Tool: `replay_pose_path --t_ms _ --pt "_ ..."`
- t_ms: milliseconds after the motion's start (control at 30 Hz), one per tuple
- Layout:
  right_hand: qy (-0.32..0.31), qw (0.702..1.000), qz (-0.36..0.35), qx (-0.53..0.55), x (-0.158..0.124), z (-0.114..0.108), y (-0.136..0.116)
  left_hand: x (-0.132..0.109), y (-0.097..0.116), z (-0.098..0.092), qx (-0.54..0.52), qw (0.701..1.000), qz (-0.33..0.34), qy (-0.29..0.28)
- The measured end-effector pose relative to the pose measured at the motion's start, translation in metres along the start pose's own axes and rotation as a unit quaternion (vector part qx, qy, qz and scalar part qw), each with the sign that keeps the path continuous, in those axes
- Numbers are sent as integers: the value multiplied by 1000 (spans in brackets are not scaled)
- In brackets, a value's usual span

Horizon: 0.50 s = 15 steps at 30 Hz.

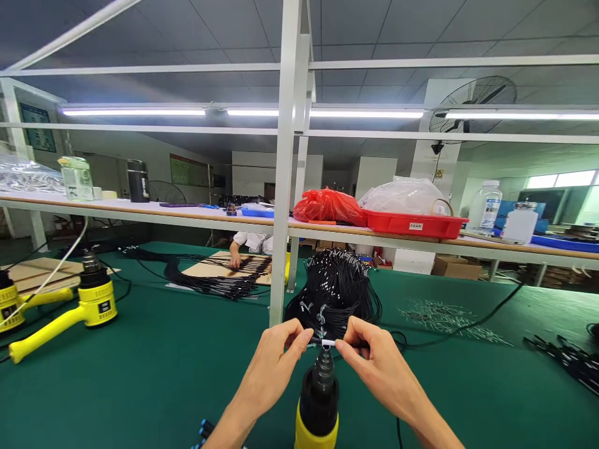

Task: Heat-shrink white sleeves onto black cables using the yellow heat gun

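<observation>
My left hand and my right hand each pinch one end of a thin black cable with a small white sleeve between them. They hold it just above the dark nozzle of a yellow and black heat gun that stands upright on the green table. Right behind my hands lies a big bundle of black cables.
Two more yellow heat guns lie at the left. Black cable bundles rest on cardboard at the far side, where another person's hand works. A white post rises ahead. The shelf holds a red tray, bags and bottles. Small loose pieces lie at the right.
</observation>
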State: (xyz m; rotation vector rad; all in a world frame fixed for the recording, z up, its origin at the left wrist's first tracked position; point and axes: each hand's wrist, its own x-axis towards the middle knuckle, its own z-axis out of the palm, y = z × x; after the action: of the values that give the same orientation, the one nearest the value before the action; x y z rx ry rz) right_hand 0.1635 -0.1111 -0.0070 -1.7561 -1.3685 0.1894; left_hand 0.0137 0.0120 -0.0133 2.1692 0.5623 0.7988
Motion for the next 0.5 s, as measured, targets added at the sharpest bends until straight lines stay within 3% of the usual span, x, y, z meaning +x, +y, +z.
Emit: replay_pose_path --t_ms 500 --pt "9 1000 0 3 1 2 2 0 -1 -1 -5 1000 -2 -5"
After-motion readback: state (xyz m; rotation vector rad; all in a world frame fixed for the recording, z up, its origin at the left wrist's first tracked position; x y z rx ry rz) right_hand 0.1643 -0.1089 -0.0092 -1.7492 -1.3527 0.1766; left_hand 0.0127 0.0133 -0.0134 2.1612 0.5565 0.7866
